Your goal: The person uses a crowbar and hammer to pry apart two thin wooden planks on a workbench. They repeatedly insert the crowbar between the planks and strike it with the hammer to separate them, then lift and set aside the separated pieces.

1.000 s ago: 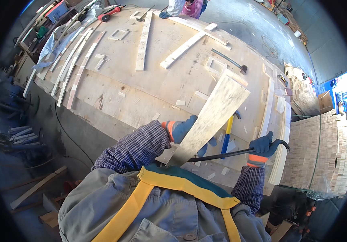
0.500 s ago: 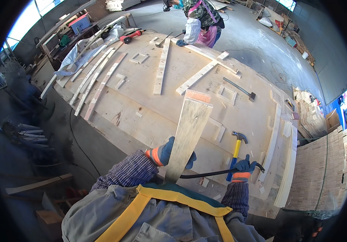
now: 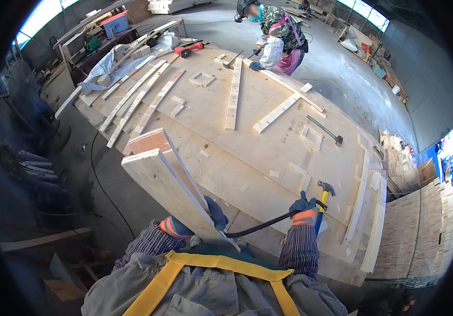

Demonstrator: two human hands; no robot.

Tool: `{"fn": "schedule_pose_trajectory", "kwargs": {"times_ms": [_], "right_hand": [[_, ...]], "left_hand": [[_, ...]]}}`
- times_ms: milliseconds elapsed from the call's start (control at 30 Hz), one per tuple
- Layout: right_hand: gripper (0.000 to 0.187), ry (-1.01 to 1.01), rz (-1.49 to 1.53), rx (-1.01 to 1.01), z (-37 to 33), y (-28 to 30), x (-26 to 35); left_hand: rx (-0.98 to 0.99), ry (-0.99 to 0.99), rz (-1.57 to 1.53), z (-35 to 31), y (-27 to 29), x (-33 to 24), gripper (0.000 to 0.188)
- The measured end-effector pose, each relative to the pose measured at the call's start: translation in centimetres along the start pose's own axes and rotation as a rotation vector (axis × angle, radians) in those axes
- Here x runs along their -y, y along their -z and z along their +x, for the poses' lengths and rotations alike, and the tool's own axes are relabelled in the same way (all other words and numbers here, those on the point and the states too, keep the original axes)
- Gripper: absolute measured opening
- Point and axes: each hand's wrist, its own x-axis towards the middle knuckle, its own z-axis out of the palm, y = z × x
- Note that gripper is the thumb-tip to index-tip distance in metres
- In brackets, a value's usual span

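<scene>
My left hand [image 3: 217, 213], in a dark blue glove with an orange cuff, is closed round the lower part of a wooden board piece [image 3: 169, 190]. Two boards lie face to face in it, with a reddish-brown block between them at the far end. It stands tilted up to the left, its near end against my front. A black curved pry bar [image 3: 260, 227] is in my closed right hand [image 3: 303, 205], its straight end touching or close to the boards' lower edge. Just beyond that hand, a claw hammer [image 3: 323, 199] with a yellow and blue handle lies on the worktable [image 3: 221, 158].
Several wood strips [image 3: 141, 100] lie at the table's left, near a red power tool [image 3: 188, 49]. A second hammer [image 3: 325, 130] rests at the right. Across the table a co-worker [image 3: 284, 37] bends over crossed strips [image 3: 279, 111]. Stacked boards [image 3: 416, 231] stand at right.
The boards in my left hand have swung over to the left and turned, showing their edge and the gap between them. My right hand keeps the pry bar. The co-worker has straightened somewhat.
</scene>
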Motion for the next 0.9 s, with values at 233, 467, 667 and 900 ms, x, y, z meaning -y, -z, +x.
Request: {"fn": "schedule_pose_trajectory", "kwargs": {"times_ms": [233, 467, 667, 900], "right_hand": [[0.066, -0.01, -0.064, -0.062, 0.7, -2.3, -6.3], [0.068, -0.036, -0.1, -0.028, 1.1, -2.2, -8.6], [0.068, 0.006, -0.28, 0.012, 1.2, -5.3, -8.3], [0.06, 0.49, -0.869, 0.126, -3.9, -21.5, -4.0]], "left_hand": [[-0.073, -0.133, -0.016, -4.2, -0.6, -5.0, 0.043], [-0.071, -0.158, 0.061, -5.6, -2.7, -7.7, 0.046], [-0.063, -0.101, 0.185, -4.5, -3.9, -7.7, 0.047], [-0.045, 0.622, 0.493, -4.2, -4.0, -5.4, 0.038]]}}
